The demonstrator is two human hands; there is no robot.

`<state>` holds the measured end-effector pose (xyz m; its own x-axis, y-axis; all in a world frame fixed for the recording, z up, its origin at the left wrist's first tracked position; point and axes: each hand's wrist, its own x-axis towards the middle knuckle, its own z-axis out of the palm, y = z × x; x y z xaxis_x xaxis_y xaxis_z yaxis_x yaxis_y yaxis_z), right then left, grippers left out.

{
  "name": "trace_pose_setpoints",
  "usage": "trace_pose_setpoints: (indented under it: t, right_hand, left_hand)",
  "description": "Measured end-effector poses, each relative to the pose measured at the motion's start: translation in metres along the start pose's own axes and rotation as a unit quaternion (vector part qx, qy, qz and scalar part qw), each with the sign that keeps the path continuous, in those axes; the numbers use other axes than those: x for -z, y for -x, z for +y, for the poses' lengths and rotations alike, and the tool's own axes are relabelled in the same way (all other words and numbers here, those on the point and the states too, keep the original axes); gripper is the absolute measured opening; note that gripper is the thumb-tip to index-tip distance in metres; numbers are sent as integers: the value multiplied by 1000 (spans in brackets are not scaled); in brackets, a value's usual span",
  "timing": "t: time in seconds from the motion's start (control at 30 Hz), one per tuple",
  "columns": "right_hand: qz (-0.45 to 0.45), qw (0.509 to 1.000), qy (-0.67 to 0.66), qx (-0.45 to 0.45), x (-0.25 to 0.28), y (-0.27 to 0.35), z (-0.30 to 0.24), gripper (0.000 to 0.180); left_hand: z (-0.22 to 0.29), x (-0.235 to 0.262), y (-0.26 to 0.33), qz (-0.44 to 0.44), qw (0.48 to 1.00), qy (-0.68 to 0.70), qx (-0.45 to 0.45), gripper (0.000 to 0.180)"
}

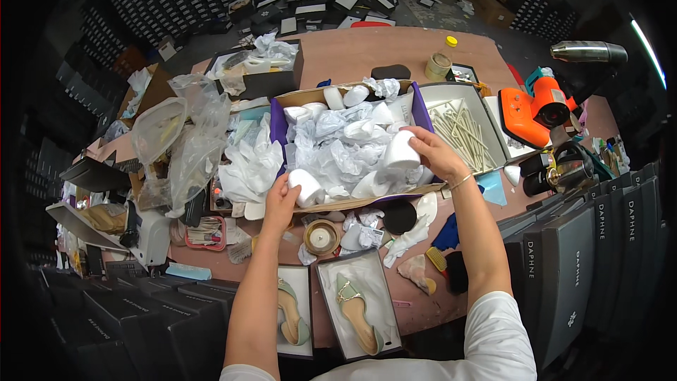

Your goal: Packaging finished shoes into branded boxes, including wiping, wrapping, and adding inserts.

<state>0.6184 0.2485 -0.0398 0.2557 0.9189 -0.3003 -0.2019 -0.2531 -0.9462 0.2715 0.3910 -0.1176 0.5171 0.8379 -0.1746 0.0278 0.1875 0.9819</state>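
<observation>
A white, rounded shoe toe insert (pixel 305 188) is gripped in my left hand (pixel 280 206) at the front left corner of a purple-sided carton (pixel 278 130). Over the carton's right part, my right hand (pixel 438 156) holds a second white toe insert (pixel 400 151) between thumb and fingers. Crumpled white tissue paper (pixel 338 130) and several more white inserts fill the carton. Close to my body, a pale green pointed shoe (pixel 355 310) lies in a paper-lined shoebox. The matching green shoe (pixel 290 316) is in the box beside it, partly hidden by my left forearm.
Right of the carton are a tray of pale sticks (pixel 462 134) and an orange tool (pixel 518 116). Clear plastic bags (pixel 190 144) are heaped at left. A round tub (pixel 321 238) stands in front. Dark shoeboxes (pixel 557 268) line both near sides.
</observation>
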Motion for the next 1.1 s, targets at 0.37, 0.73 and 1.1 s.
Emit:
trace_pose_setpoints:
  t: [0.37,0.73,1.1]
  right_hand:
    - [-134,941,-309,-26,-73,183,111,59]
    - [-108,992,-18,-66,-142,255,164,40]
    - [-109,837,505,181,-185,247,223,47]
  left_hand:
    - [48,9,157,42,922,384,39,43]
    - [-59,-57,387,-81,956,62,274,43]
    - [-67,-80,385,-141,953,-224,148,42]
